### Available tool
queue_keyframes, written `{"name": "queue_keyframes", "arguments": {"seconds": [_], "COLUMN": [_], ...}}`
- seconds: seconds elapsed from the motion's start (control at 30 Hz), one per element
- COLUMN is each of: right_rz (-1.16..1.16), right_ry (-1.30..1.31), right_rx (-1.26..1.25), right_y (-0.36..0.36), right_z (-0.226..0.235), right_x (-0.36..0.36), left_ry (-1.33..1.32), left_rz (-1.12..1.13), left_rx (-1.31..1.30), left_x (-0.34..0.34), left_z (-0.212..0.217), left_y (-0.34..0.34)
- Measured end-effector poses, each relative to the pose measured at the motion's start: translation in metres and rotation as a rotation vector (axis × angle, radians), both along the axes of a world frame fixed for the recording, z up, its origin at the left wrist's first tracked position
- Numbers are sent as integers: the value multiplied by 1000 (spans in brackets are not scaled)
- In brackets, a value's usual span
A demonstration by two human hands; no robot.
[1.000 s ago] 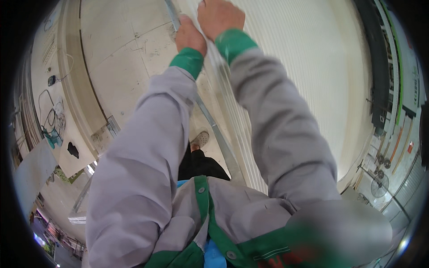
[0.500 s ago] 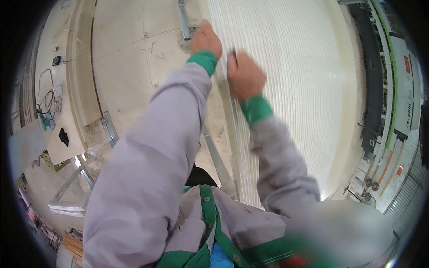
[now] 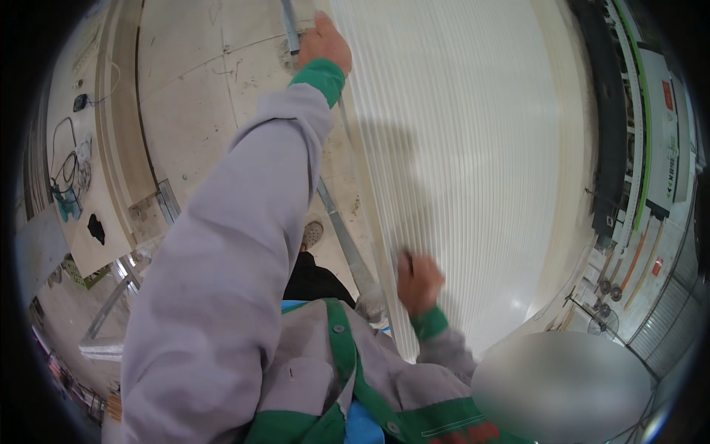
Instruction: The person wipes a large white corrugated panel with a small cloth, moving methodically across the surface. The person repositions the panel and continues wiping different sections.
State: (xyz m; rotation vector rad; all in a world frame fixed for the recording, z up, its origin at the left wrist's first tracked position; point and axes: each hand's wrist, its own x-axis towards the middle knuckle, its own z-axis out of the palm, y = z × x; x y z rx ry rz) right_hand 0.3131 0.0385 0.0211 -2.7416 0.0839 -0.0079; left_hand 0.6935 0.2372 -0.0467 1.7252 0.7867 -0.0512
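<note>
Ribbed sheet (image 3: 473,148) lies below right hand (image 3: 420,283), curled round dark object (image 3: 407,257).

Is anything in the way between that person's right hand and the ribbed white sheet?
Nothing visible blocks the right hand from the ribbed white sheet; a dark patch at the hand's front is too blurred to identify.
</note>
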Motion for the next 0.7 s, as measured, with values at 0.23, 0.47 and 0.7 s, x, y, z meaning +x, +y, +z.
{"name": "queue_keyframes", "arguments": {"seconds": [0.23,0.47,0.7], "right_rz": [92,65,10], "right_ry": [-60,-81,10], "right_rx": [-47,-113,-82], "right_y": [102,64,-30], "right_z": [-21,-23,17], "right_x": [363,214,-120], "left_ry": [13,-160,3], "left_rz": [-123,-368,-229], "left_rx": [148,674,417], "left_x": [2,16,31], "left_z": [-7,-41,-47], "left_y": [4,13,10]}}
